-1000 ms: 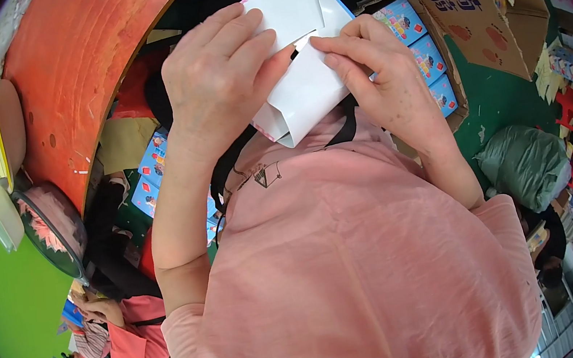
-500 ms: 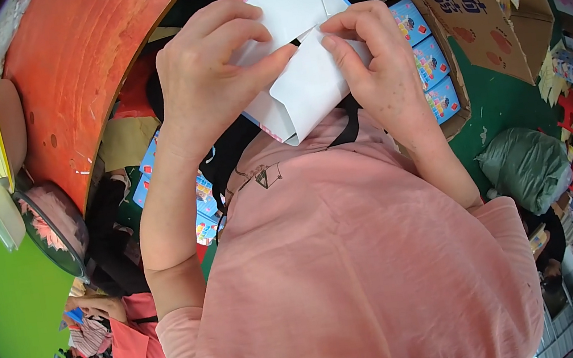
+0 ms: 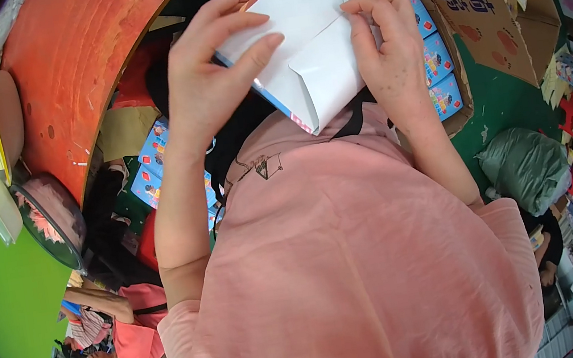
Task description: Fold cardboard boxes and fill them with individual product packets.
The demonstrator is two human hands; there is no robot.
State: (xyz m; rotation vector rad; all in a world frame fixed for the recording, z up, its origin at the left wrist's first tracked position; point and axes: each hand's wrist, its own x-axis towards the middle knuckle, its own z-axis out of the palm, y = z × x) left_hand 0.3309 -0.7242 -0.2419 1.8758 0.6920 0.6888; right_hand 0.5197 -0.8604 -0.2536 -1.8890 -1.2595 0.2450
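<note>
Above my lap is a box (image 3: 321, 31) with plain white flaps folded inward and blue and pink printed edges. Its flaps meet along a thin slanting seam, and one lower flap edge stands slightly raised. Across the upper left edge lies my left hand (image 3: 221, 49), fingers and thumb apart, their tips on the white flap. On the right side my right hand (image 3: 386, 37) is closed round the edge, fingers bent over the corner by the seam. The fingers' undersides and the box's bottom are hidden.
An open carton (image 3: 462, 74) right of my hand holds several blue printed boxes (image 3: 436, 55). More blue boxes (image 3: 153, 165) lie left of my forearm. An orange-red tabletop (image 3: 77, 69) curves at upper left. A dark green bag (image 3: 525, 167) sits at right; a person in pink (image 3: 137, 339) is at lower left.
The flaps have come down flatter and the dark gap between them has closed. The box has moved slightly right, and my left thumb has drawn back from the gap.
</note>
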